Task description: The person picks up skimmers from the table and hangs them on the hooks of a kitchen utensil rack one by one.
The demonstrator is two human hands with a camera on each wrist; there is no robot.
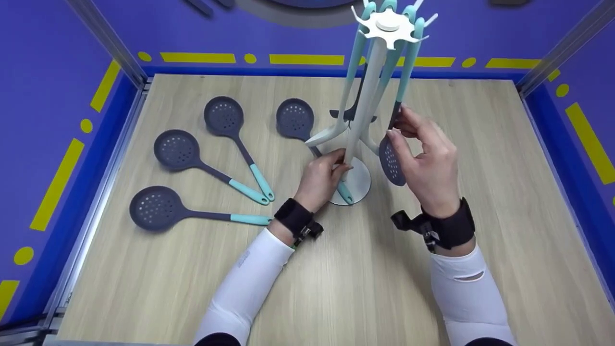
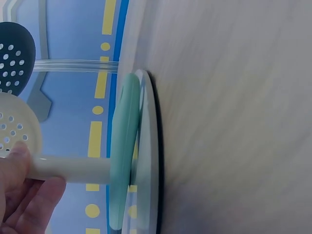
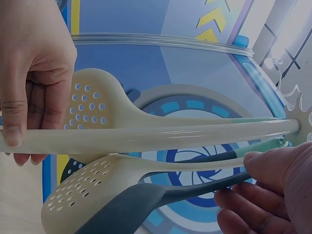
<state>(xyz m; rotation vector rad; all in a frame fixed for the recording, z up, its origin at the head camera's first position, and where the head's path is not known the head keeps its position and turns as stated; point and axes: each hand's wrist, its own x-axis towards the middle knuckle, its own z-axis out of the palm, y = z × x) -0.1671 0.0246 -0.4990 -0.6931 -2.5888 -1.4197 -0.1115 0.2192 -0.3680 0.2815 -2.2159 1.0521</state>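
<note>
The fingers of my right hand (image 1: 432, 154) pinch the dark neck of a hanging skimmer (image 1: 392, 161), thumb on the near side above its holed head, index finger farther up the neck. The back of this hand is turned outward, knuckles bent, the palm side facing the stand's pole (image 1: 369, 86). The fingers of my left hand (image 1: 317, 180) are curled round that pole low down, just above the round base (image 1: 362, 175), thumb and fingertips meeting it from opposite sides.

My left wrist, in its black strap (image 1: 293, 216), sits lower than the hand, and the white sleeve (image 1: 245, 286) slants back to the bottom edge, leaning right as it reaches in. My right wrist wears another strap (image 1: 454, 225); that forearm comes up more steeply, tipped a little leftward.

The skimmer I pinch hangs upright right of the pole, its turquoise handle running up to the white crown (image 1: 387, 21). Other utensils hang beside it, among them a cream skimmer (image 3: 90, 105). Left of the pole, a loose skimmer (image 1: 294, 118) lies with its handle over the base; three more skimmers (image 1: 176, 150) lie farther left on the table (image 1: 365, 298).
</note>
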